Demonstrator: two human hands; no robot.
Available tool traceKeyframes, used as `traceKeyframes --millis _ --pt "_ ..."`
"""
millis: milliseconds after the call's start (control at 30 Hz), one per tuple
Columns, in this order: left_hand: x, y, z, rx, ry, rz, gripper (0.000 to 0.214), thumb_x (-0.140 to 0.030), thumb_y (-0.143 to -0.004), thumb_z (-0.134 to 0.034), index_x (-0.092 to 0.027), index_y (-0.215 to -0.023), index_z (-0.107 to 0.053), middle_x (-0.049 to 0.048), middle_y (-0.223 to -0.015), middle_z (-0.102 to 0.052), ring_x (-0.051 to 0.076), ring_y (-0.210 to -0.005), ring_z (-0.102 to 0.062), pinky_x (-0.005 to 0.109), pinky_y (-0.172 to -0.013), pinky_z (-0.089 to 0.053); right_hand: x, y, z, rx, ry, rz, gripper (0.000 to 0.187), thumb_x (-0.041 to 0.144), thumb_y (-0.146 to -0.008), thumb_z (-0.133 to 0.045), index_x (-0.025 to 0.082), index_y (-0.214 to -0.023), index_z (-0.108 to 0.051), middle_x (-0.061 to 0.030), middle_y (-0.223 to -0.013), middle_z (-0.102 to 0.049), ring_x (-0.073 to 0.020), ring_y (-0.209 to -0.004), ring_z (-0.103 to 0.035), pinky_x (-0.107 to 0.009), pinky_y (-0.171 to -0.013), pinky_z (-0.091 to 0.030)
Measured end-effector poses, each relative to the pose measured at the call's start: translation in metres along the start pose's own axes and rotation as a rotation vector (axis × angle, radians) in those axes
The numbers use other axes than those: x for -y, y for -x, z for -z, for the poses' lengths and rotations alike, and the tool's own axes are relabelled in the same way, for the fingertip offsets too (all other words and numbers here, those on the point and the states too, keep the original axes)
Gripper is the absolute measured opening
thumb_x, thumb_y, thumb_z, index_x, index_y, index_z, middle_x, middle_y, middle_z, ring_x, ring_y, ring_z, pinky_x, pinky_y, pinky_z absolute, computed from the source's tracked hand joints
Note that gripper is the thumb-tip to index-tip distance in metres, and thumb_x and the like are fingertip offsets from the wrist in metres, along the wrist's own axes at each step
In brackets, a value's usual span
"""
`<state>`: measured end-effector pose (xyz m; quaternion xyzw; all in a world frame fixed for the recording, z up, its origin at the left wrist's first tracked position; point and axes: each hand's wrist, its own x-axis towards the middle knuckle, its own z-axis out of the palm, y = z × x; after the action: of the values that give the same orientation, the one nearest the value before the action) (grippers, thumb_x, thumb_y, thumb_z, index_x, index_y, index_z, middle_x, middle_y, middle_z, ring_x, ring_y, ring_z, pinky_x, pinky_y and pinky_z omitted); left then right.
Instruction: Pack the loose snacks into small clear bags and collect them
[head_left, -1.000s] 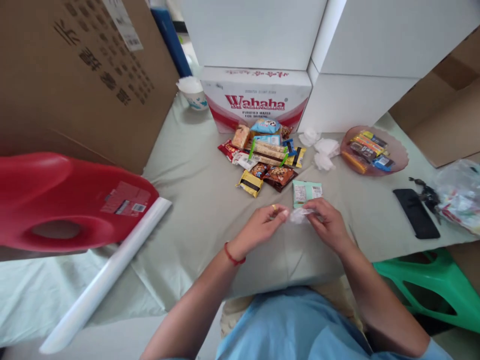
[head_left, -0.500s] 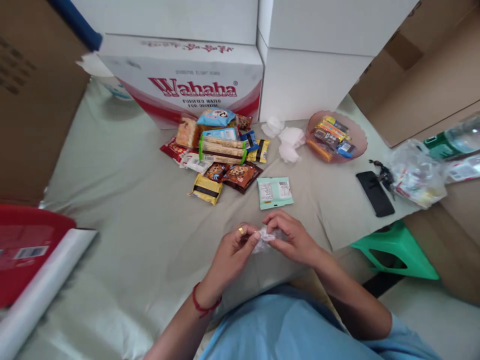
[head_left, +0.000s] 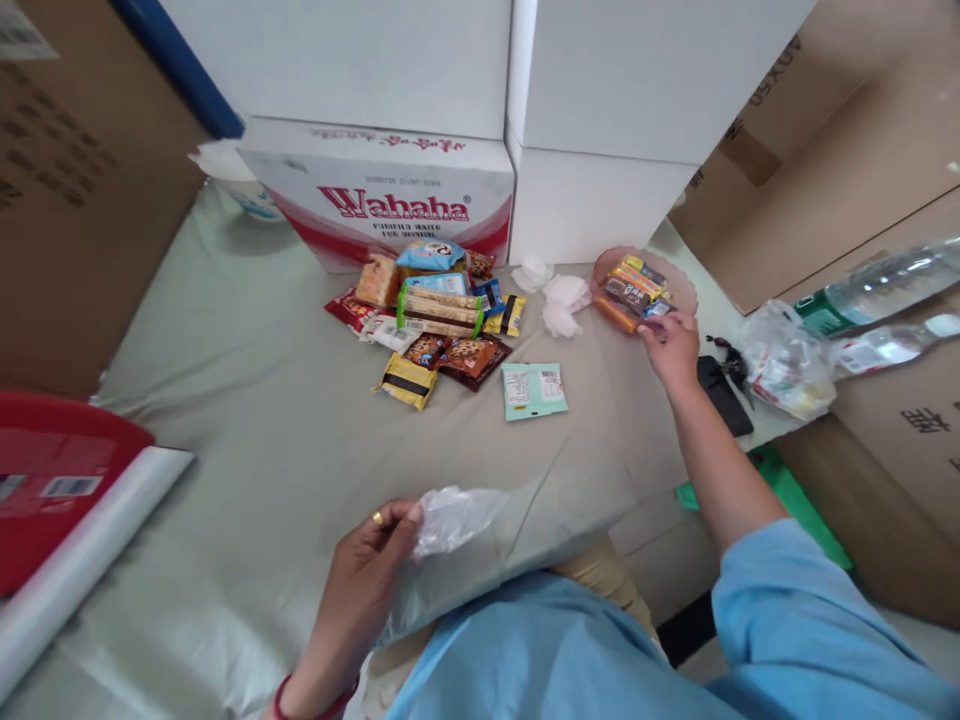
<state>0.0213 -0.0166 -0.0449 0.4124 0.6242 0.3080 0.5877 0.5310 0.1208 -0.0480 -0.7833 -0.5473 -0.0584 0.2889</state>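
Observation:
Between the thumb and fingers of my left hand [head_left: 379,555] is a crinkled clear plastic bag [head_left: 457,515], spread out over the table's front edge. My right hand [head_left: 675,345] reaches to the near side of a pink translucent bowl [head_left: 688,285]. Its fingers are pinched together at the rim, close to a blue-wrapped snack [head_left: 660,308]; what lies between them is too small to make out. Several small wrapped snacks [head_left: 630,290] fill the bowl. A mint-green packet [head_left: 535,391] lies flat between my two hands, farther back.
A snack pile [head_left: 439,310] sits before the Wahaba-style printed carton [head_left: 405,205]. Crumpled white tissues [head_left: 562,303] lie beside the bowl. At right are a black phone [head_left: 724,395], a stuffed plastic bag [head_left: 787,365] and bottles [head_left: 862,290]. A red object [head_left: 67,480] stands left.
My right hand has let go of the plastic bag and moved right and away to the bowl. My left hand has shifted left with the bag, which hangs more open.

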Motion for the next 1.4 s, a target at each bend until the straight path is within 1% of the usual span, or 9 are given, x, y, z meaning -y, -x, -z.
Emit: traceKeyframes --millis 100,200,300,400,633,833,1000,1200,1400 --pt "0.005 0.002 0.000 0.028 0.086 -0.009 0.060 -0.078 -0.071 -0.084 -0.020 -0.086 -0.078 0.0021 -0.071 -0.069 0.020 -0.072 -0.062 0.029 -0.069 -0.051 0.001 -0.025 -0.014 0.019 -0.036 -0.083 0.033 0.032 -0.087 -0.063 0.013 -0.109 -0.079 -0.0187 -0.114 -0.067 -0.0322 -0.105 -0.065 -0.055 -0.105 -0.053" --pt "-0.002 0.001 -0.002 0.026 0.118 -0.036 0.056 -0.073 -0.070 -0.087 -0.020 -0.086 -0.080 0.0031 -0.075 -0.072 0.019 -0.072 -0.063 0.028 -0.069 -0.051 0.024 -0.018 -0.012 -0.073 -0.157 -0.114 0.039 0.025 -0.083 -0.063 0.011 -0.117 -0.077 -0.0237 -0.135 -0.064 -0.0250 -0.093 -0.066 -0.050 -0.102 -0.055" --pt "-0.016 -0.001 -0.008 -0.007 0.098 -0.149 0.046 -0.065 -0.071 -0.090 -0.021 -0.079 -0.080 0.0056 -0.087 -0.077 0.019 -0.079 -0.065 0.028 -0.073 -0.052 0.056 0.022 0.000 -0.110 -0.350 -0.090 0.032 0.030 -0.086 -0.066 0.016 -0.113 -0.077 -0.0178 -0.131 -0.068 -0.0186 -0.080 -0.064 -0.042 -0.086 -0.059" --pt "-0.030 -0.009 -0.016 -0.021 0.071 -0.249 0.036 -0.056 -0.075 -0.088 -0.021 -0.075 -0.078 0.0040 -0.083 -0.075 0.018 -0.081 -0.065 0.028 -0.075 -0.052 0.091 0.082 0.014 0.117 -0.647 -0.106 0.023 0.041 -0.091 -0.071 0.021 -0.101 -0.078 -0.0042 -0.089 -0.074 -0.0154 -0.067 -0.059 -0.032 -0.066 -0.054" --pt "-0.029 -0.052 -0.039 0.182 0.304 -0.222 0.044 -0.057 -0.075 -0.090 -0.018 -0.090 -0.078 -0.0009 -0.071 -0.069 0.011 -0.065 -0.057 0.025 -0.066 -0.047 0.162 0.178 0.029 0.415 -1.044 -0.222 0.019 0.044 -0.093 -0.079 0.026 -0.102 -0.079 0.0005 -0.084 -0.071 -0.0120 -0.061 -0.057 -0.027 -0.057 -0.051" --pt "-0.018 -0.066 -0.049 0.295 0.377 -0.238 0.044 -0.054 -0.075 -0.092 -0.017 -0.094 -0.077 -0.0017 -0.072 -0.069 0.010 -0.066 -0.057 0.025 -0.067 -0.047 0.196 0.172 0.019 0.319 -0.814 0.090 0.039 0.043 -0.088 -0.084 0.033 -0.124 -0.074 -0.0079 -0.139 -0.062 -0.0133 -0.077 -0.060 -0.033 -0.072 -0.059" --pt "-0.014 -0.068 -0.040 0.247 0.349 -0.255 0.038 -0.049 -0.079 -0.089 -0.017 -0.094 -0.076 -0.0015 -0.074 -0.068 0.011 -0.067 -0.057 0.025 -0.068 -0.046 0.207 0.164 0.004 0.444 -0.737 0.301 0.016 0.040 -0.100 -0.067 0.028 -0.094 -0.077 -0.0067 -0.098 -0.073 -0.0219 -0.091 -0.068 -0.039 -0.086 -0.059" --pt "-0.019 -0.079 -0.031 0.101 0.498 -0.231 0.038 -0.046 -0.071 -0.093 -0.018 -0.089 -0.074 -0.0027 -0.074 -0.066 0.009 -0.065 -0.057 0.022 -0.062 -0.044 0.194 0.167 0.003 0.308 -0.763 0.033 0.015 0.040 -0.099 -0.069 0.025 -0.097 -0.071 -0.0021 -0.092 -0.070 -0.0153 -0.073 -0.063 -0.029 -0.068 -0.055" --pt "-0.021 -0.074 -0.032 0.245 0.499 -0.189 0.048 -0.053 -0.065 -0.100 -0.018 -0.086 -0.076 -0.0026 -0.069 -0.067 0.008 -0.061 -0.056 0.022 -0.060 -0.044 0.217 0.166 -0.009 0.356 -0.651 0.443 0.016 0.036 -0.100 -0.069 0.026 -0.111 -0.074 -0.0103 -0.122 -0.069 -0.0191 -0.090 -0.065 -0.035 -0.079 -0.058"
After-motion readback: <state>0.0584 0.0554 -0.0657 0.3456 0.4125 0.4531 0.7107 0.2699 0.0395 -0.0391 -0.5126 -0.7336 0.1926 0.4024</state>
